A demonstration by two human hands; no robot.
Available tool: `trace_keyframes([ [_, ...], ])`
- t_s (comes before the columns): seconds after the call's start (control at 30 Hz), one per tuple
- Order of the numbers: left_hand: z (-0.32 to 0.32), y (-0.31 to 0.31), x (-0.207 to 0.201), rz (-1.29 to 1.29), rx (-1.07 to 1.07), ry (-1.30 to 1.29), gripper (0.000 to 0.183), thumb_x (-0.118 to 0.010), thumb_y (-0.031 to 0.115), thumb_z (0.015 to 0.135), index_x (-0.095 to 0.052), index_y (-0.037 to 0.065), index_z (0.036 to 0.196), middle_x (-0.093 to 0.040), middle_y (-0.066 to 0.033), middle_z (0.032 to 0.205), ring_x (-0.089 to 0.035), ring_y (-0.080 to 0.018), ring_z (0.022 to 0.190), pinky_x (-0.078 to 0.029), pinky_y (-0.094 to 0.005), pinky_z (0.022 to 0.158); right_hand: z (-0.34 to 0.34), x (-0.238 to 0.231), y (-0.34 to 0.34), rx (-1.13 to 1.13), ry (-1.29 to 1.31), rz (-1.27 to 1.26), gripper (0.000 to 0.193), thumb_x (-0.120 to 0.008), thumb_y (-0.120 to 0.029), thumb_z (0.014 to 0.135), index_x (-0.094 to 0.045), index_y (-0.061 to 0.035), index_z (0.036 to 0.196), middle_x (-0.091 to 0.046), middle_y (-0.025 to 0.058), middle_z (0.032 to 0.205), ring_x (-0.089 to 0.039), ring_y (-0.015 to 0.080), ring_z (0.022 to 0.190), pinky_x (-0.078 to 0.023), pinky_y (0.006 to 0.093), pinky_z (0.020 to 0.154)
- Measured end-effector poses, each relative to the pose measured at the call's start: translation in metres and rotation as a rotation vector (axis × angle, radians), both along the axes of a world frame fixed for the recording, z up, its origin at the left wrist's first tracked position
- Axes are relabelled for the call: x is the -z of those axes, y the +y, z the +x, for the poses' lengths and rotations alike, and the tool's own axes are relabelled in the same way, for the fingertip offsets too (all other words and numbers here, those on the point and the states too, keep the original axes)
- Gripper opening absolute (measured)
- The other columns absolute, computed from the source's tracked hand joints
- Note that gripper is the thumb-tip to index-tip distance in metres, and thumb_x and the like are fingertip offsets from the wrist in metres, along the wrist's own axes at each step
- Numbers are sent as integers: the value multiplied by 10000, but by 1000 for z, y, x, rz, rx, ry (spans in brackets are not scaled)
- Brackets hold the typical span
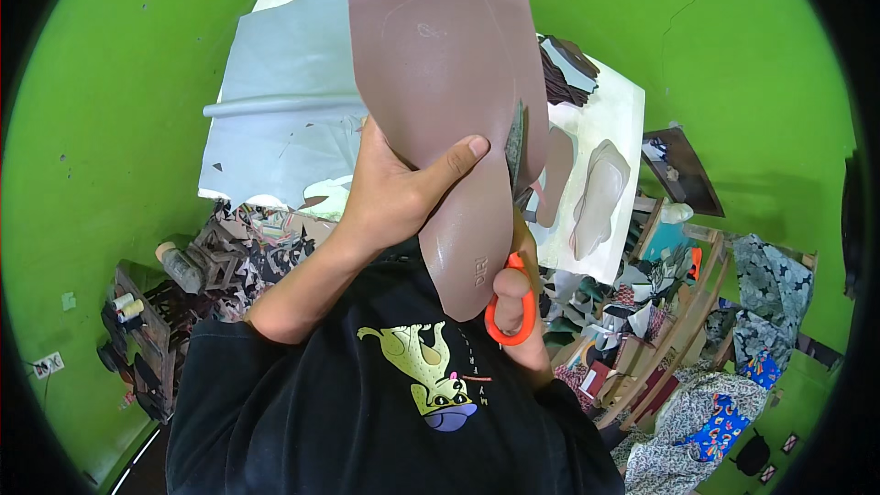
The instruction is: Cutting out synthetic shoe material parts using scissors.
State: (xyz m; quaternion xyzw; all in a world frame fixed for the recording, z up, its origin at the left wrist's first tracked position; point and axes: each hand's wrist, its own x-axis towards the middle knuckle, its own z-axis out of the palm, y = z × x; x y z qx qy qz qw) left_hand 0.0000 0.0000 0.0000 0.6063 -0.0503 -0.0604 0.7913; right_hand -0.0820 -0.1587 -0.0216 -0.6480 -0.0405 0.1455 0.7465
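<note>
A mauve sheet of leather-like material (431, 73) is held up in front of my chest. A sole-shaped outline is drawn on it, and its lower part narrows to a rounded end. My left hand (394, 188) grips the sheet by its left edge, thumb pressed flat on the front and fingers behind. Scissors with orange handles (530, 316) are in my right hand (511, 298), thumb through the ring. The sheet hides most of that hand's fingers and the blades. A slit at the sheet's right side shows a narrow grey-green surface (515, 142); I cannot tell what it is.
Behind lies a grey-blue sheet (284, 55) on a table. A white board (610, 243) bears a clear plastic-wrapped item (602, 192) and a stack of dark pieces (564, 73). Scraps (275, 238) lie at left; a wooden rack (674, 330) stands at right.
</note>
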Motion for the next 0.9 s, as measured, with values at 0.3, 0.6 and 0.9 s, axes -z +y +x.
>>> trace_keyframes([
  [0.3, -19, -14, 9, -15, -169, -59, 256, -720, 114, 900, -599, -31, 1072, -660, -80, 929, -637, -124, 800, -515, -267, 697, -6, 9, 3, 109, -80, -118, 1019, -474, -874, 766, -463, 61, 1171, -557, 129, 896, -561, 204, 799, -445, 325, 671],
  [0.6, -22, -16, 11, -17, -174, -80, 224, -699, 81, 899, -583, -38, 1049, -640, -93, 929, -627, -133, 809, -512, -281, 689, -1, 14, 1, 160, -195, -152, 958, -479, -879, 760, -470, 34, 1048, -530, 87, 824, -538, 180, 750, -427, 305, 641],
  [0.9, -26, -14, 11, 2, -143, -72, 231, -699, 57, 891, -580, -41, 1062, -639, -93, 955, -627, -132, 831, -511, -279, 712, 0, -1, 8, 234, -114, -42, 962, -568, -859, 727, -493, 28, 1090, -529, 71, 862, -523, 134, 793, -427, 286, 681],
])
